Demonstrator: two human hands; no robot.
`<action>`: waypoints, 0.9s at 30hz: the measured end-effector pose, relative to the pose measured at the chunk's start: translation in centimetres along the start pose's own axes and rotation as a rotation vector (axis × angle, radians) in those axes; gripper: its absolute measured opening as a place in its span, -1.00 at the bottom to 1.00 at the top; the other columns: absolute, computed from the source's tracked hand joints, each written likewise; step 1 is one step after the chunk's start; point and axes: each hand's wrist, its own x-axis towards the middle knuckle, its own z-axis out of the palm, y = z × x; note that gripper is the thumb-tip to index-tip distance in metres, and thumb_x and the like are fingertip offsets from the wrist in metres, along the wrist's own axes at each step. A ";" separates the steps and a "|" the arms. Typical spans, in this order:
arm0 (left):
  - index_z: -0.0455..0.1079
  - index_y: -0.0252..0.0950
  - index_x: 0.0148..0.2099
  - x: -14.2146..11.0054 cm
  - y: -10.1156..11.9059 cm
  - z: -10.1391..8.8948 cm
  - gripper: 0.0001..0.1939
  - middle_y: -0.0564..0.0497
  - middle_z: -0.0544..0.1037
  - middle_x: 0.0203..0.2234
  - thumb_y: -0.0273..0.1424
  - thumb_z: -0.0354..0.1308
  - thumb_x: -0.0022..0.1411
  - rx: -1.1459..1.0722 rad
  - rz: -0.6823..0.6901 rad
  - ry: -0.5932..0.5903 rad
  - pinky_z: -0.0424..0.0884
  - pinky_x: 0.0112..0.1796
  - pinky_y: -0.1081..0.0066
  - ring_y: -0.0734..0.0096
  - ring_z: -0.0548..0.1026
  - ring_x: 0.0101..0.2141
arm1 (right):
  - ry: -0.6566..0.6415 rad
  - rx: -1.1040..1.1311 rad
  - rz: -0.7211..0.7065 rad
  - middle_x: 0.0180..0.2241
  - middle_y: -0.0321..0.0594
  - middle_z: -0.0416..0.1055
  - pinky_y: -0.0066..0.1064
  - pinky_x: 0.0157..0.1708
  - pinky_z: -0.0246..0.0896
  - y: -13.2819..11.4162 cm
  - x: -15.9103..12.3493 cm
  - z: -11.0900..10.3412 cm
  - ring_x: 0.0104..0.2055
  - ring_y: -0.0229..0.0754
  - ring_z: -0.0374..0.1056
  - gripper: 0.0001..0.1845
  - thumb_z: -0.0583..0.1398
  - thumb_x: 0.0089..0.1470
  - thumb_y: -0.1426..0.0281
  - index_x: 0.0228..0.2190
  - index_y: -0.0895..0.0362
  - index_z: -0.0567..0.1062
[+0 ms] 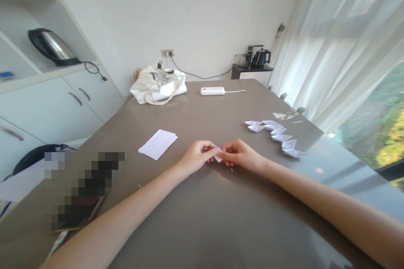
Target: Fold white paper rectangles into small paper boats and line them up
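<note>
Between the fingertips of both hands is a small folded piece of white paper (218, 157), mostly covered by the fingers. My left hand (199, 152) pinches its left side, and my right hand (237, 152) pinches its right side, just above the table. Left of my hands lies a stack of white paper sheets (158, 144). To the right, several folded paper boats (282, 137) stand in a staggered line, apart from my right hand.
The grey-brown table (202, 222) carries a white bag (158, 84) and a white power bank (212, 91) with a short cable at the back. Paper scraps (280, 115) lie near the right edge. A blurred-out dark device (85, 206) is beside my left forearm.
</note>
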 end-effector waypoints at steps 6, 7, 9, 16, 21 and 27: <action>0.38 -0.36 -0.47 -0.3 0.5 0.2 -0.80 0.09 0.42 -0.62 -0.31 0.18 0.06 -0.035 0.013 0.121 0.21 -0.49 0.54 0.54 0.34 -0.54 | -0.085 0.021 0.014 -0.48 -0.22 0.50 -0.55 -0.63 0.08 -0.6 -0.2 0.3 -0.61 -0.38 0.24 -0.66 0.23 -0.03 0.13 -0.47 0.19 0.49; 0.37 -0.36 -0.47 -0.3 0.4 0.2 -0.80 0.09 0.42 -0.62 -0.31 0.17 0.06 -0.040 0.014 0.119 0.22 -0.49 0.54 0.53 0.34 -0.54 | -0.082 0.026 0.017 -0.48 -0.22 0.50 -0.55 -0.63 0.09 -0.6 -0.2 0.4 -0.61 -0.38 0.25 -0.66 0.23 -0.03 0.14 -0.47 0.20 0.49; 0.36 -0.35 -0.47 -0.2 0.2 0.1 -0.79 0.08 0.42 -0.61 -0.29 0.16 0.08 -0.041 0.014 0.099 0.24 -0.48 0.53 0.53 0.34 -0.54 | -0.075 0.045 0.032 -0.50 -0.25 0.48 -0.54 -0.63 0.08 -0.4 -0.2 0.4 -0.61 -0.37 0.26 -0.68 0.23 -0.04 0.16 -0.46 0.19 0.49; 0.36 -0.27 0.01 -0.1 -0.3 -0.7 -0.57 -0.10 0.48 -0.18 -0.25 0.24 0.09 0.179 0.329 0.034 0.39 -0.22 0.40 0.35 0.47 -0.22 | 0.068 0.180 0.117 -0.69 -0.40 0.24 -0.55 -0.68 -0.13 -0.3 0.1 -0.5 -0.67 -0.44 0.08 -0.80 0.26 -0.12 0.32 -0.61 0.20 0.44; 0.49 -0.20 -0.16 -0.4 0.4 -1.3 -0.83 -0.07 0.51 -0.14 -0.40 0.18 0.16 0.574 0.619 0.059 0.31 -0.03 0.32 0.33 0.45 -0.11 | 0.018 0.389 0.165 -0.68 -0.39 0.25 -0.56 -0.66 -0.11 0.0 0.2 -1.2 -0.66 -0.45 0.07 -0.78 0.28 -0.14 0.32 -0.60 0.21 0.42; 0.46 -0.26 -0.24 -0.7 0.5 -0.8 -0.83 -0.05 0.57 -0.30 -0.36 0.06 0.25 0.607 0.564 0.153 0.37 -0.19 0.42 0.37 0.50 -0.26 | 0.017 0.240 0.115 -0.63 -0.31 0.35 -0.56 -0.68 -0.12 -0.1 0.2 -1.0 -0.66 -0.43 0.11 -0.64 0.24 -0.07 0.13 -0.56 0.21 0.42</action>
